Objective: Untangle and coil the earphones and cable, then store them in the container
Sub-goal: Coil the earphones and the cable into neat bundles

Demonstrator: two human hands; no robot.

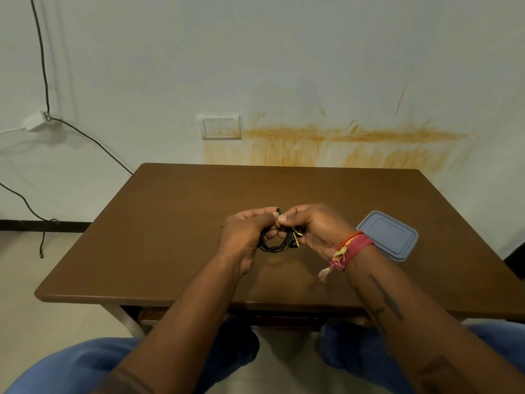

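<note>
You hold the black earphones [277, 243] as a small coiled bundle above the middle of the brown table [159, 223], between your 2 hands. Your left hand [245, 233] pinches the coil, fingers curled; your right hand [309, 228] pinches an end at the top. Your fingers hide much of the wire. The lidded container [389, 233] sits just right, partly behind your wrist
</note>
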